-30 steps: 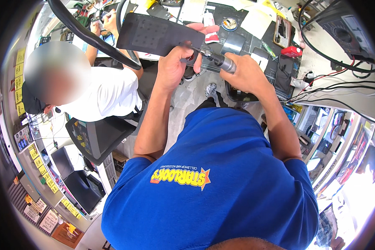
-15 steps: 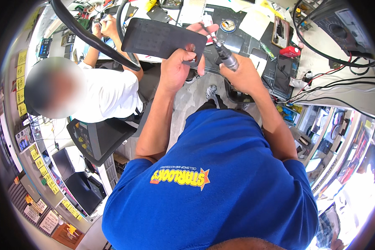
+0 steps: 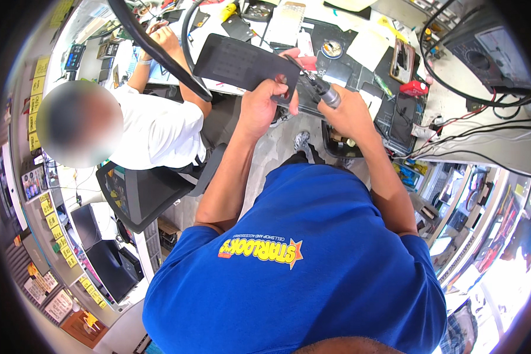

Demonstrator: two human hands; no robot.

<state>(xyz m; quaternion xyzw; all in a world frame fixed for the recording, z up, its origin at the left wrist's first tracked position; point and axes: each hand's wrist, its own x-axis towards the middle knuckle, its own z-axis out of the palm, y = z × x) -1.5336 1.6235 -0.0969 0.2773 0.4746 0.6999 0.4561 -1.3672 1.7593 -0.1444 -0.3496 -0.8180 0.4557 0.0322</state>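
Note:
My left hand [image 3: 258, 112] grips a flat black phone back panel [image 3: 233, 64] by its right end. The thumb presses on the near face, by an opening where skin shows through; other fingers are behind and past the edge. My right hand [image 3: 351, 115] is wrapped round a grey, pen-like rotary tool handpiece [image 3: 329, 95], pointed up and left. Its thin tip lies at the panel's upper right corner, close to my left fingertips. Whether the tip touches the panel, I cannot tell.
A black workbench mat [image 3: 312, 41] beyond my hands carries a solder spool [image 3: 331, 49], a red box [image 3: 414, 88] and phone parts. Thick black cable [image 3: 153, 50] arches at upper left. A person in a white shirt [image 3: 162, 127] sits left. A meter [image 3: 484, 50] stands right.
The handpiece tip has come left to the panel's right end; before, a gap showed between them. The whole scene has shifted slightly right and down in the picture.

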